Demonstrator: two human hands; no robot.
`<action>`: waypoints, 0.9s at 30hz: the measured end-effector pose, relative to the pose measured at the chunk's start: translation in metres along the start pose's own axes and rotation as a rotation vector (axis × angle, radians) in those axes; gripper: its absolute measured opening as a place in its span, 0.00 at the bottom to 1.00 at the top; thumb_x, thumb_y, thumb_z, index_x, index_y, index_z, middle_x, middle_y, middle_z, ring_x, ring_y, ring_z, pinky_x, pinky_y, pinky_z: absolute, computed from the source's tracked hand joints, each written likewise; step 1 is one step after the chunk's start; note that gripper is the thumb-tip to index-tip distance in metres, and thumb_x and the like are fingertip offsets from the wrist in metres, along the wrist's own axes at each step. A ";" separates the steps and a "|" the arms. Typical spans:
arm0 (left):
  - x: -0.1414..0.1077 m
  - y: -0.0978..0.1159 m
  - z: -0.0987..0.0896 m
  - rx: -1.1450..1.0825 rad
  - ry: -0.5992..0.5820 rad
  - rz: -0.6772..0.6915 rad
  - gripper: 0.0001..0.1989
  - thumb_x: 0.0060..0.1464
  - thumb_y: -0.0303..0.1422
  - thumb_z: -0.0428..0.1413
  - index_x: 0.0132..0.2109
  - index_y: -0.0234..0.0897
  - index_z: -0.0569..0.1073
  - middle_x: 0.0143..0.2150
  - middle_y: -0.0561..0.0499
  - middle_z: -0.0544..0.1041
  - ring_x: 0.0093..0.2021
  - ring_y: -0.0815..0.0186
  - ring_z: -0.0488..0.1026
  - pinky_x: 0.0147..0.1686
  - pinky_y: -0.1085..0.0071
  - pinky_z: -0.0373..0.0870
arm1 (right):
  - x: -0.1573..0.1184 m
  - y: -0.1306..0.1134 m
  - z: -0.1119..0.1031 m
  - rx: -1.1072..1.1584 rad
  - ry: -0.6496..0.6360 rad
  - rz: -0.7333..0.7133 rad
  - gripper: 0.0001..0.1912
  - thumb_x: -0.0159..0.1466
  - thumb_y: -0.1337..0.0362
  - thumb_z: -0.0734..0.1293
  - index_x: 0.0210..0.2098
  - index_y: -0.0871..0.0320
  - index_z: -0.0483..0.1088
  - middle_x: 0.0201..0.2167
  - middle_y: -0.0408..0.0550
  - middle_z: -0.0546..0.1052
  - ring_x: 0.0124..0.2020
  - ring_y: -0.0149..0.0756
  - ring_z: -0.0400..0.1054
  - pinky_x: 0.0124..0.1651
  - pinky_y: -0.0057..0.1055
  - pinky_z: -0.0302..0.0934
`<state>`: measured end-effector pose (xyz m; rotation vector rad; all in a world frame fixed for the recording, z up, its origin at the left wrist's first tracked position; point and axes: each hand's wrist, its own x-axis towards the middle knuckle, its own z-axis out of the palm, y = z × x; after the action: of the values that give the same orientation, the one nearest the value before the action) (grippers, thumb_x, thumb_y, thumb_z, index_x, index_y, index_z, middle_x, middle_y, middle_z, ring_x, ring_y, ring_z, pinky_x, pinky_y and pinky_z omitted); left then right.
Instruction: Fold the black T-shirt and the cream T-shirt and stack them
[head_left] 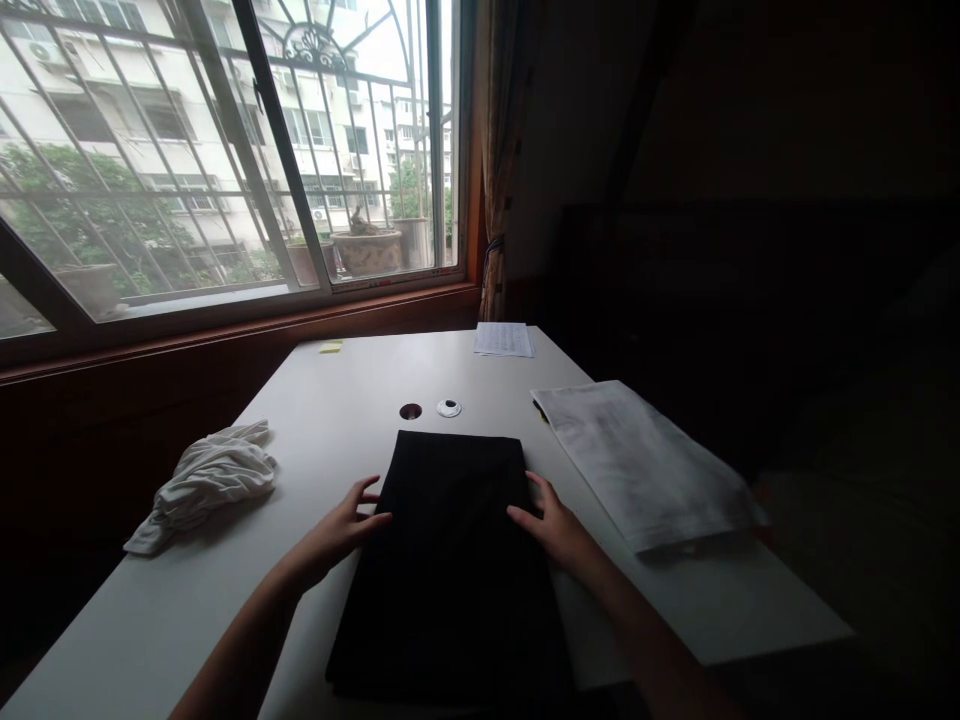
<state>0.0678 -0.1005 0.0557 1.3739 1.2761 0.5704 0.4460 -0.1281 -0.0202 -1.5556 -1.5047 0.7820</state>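
A black folded cloth lies flat on the white table, its near end toward me. My left hand is at its left edge, fingers apart, with the thumb over the cloth's edge. At the right edge is my right hand, also with spread fingers and its thumb on top of the cloth. Neither hand is closed round the fabric. The lower part of the cloth is very dark, so its layers are hard to make out.
A crumpled white cloth lies at the left. On the right is a flat grey-white sheet or bag. Behind the black cloth are a table hole and a round cap. Papers and a yellow note are farther back.
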 end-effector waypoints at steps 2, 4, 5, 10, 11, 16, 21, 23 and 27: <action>0.019 0.006 0.000 -0.009 0.018 -0.030 0.48 0.53 0.52 0.65 0.71 0.45 0.51 0.65 0.34 0.65 0.48 0.52 0.77 0.41 0.60 0.77 | -0.003 -0.002 0.004 0.007 -0.034 0.043 0.39 0.63 0.51 0.70 0.68 0.53 0.53 0.50 0.58 0.79 0.50 0.51 0.77 0.51 0.50 0.72; 0.036 0.011 0.001 -0.047 0.024 -0.054 0.51 0.52 0.52 0.67 0.72 0.47 0.47 0.66 0.33 0.64 0.45 0.52 0.78 0.38 0.61 0.77 | -0.005 -0.004 0.008 0.018 -0.035 0.050 0.40 0.63 0.53 0.70 0.69 0.52 0.51 0.54 0.58 0.77 0.53 0.51 0.76 0.55 0.52 0.70; 0.043 0.014 0.002 -0.082 0.017 -0.055 0.52 0.51 0.51 0.67 0.72 0.49 0.46 0.66 0.33 0.63 0.45 0.52 0.78 0.39 0.60 0.77 | -0.006 -0.004 0.010 0.036 -0.029 0.031 0.40 0.63 0.54 0.70 0.69 0.51 0.50 0.55 0.58 0.77 0.54 0.51 0.75 0.56 0.53 0.69; 0.058 0.019 0.016 -0.320 -0.144 0.113 0.52 0.56 0.45 0.66 0.74 0.51 0.41 0.69 0.37 0.62 0.60 0.47 0.71 0.56 0.52 0.73 | -0.022 -0.015 0.010 0.139 -0.019 -0.090 0.40 0.65 0.60 0.68 0.70 0.46 0.46 0.63 0.56 0.70 0.60 0.48 0.70 0.59 0.52 0.68; 0.058 0.019 0.019 -0.329 -0.160 0.154 0.51 0.56 0.42 0.66 0.74 0.51 0.41 0.71 0.38 0.59 0.65 0.47 0.67 0.61 0.51 0.68 | -0.027 -0.019 0.009 0.141 -0.030 -0.099 0.41 0.64 0.61 0.68 0.71 0.45 0.45 0.65 0.56 0.68 0.62 0.48 0.69 0.60 0.52 0.67; 0.054 0.018 0.037 -0.222 -0.069 0.285 0.50 0.54 0.36 0.64 0.75 0.51 0.45 0.77 0.47 0.46 0.75 0.48 0.44 0.72 0.51 0.48 | -0.050 -0.028 -0.002 0.118 -0.083 -0.076 0.43 0.65 0.64 0.66 0.74 0.41 0.42 0.72 0.50 0.58 0.69 0.46 0.58 0.66 0.52 0.61; 0.047 0.038 0.063 -0.285 -0.109 0.354 0.50 0.57 0.35 0.62 0.76 0.52 0.41 0.75 0.48 0.52 0.74 0.48 0.50 0.71 0.49 0.51 | -0.046 -0.034 -0.047 0.078 0.018 -0.073 0.39 0.66 0.63 0.65 0.73 0.41 0.48 0.75 0.44 0.51 0.74 0.48 0.45 0.72 0.56 0.45; 0.048 0.053 0.078 -0.338 -0.149 0.393 0.50 0.58 0.34 0.62 0.75 0.54 0.40 0.76 0.49 0.51 0.74 0.49 0.50 0.71 0.50 0.52 | -0.040 -0.040 -0.078 0.088 0.004 -0.063 0.38 0.66 0.61 0.65 0.72 0.40 0.50 0.75 0.43 0.51 0.74 0.49 0.46 0.72 0.56 0.46; 0.066 0.085 0.115 -0.447 -0.199 0.506 0.49 0.59 0.32 0.62 0.75 0.57 0.40 0.77 0.53 0.45 0.74 0.51 0.47 0.72 0.52 0.49 | -0.023 -0.056 -0.151 0.079 -0.013 -0.043 0.39 0.66 0.57 0.67 0.73 0.41 0.49 0.74 0.43 0.54 0.72 0.53 0.52 0.70 0.54 0.55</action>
<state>0.2198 -0.0679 0.0815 1.3259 0.5833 0.9723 0.5482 -0.1739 0.0977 -1.4579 -1.4947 0.8183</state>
